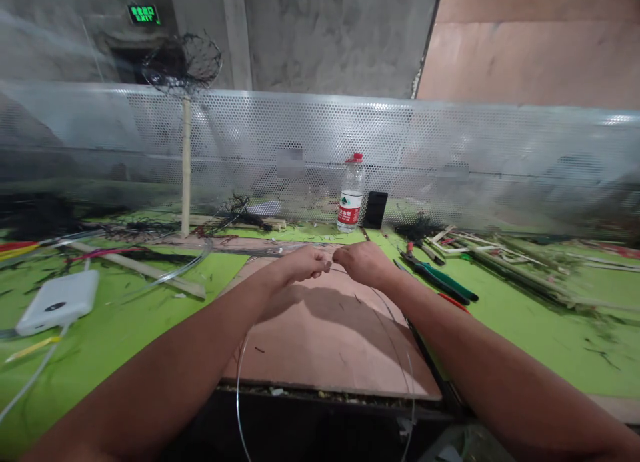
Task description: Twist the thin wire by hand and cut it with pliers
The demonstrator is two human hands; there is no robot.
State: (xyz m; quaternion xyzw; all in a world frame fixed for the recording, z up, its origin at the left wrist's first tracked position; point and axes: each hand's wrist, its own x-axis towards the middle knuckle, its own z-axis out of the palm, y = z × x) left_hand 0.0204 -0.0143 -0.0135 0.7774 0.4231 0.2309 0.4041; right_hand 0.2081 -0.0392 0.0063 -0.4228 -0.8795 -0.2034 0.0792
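My left hand [306,262] and my right hand [361,259] meet above the pinkish wooden board [320,355], their fingertips almost touching. Both are closed in a pinch. A thin, shiny wire [239,389] curves down in a wide loop from around the hands, past the board's front edge and out at the bottom of the view. Its ends between my fingers are too small to make out clearly. Green-handled pliers [443,279] lie on the table right of my right forearm, with a red-handled tool [454,303] partly hidden beside them.
Behind the board stand a water bottle [351,199] and a black phone [375,210], before a perforated metal screen [310,129]. Wooden sticks [520,269] lie right. At left are a white power bank [60,301] and an upright pole [186,169] topped with a black wire hoop.
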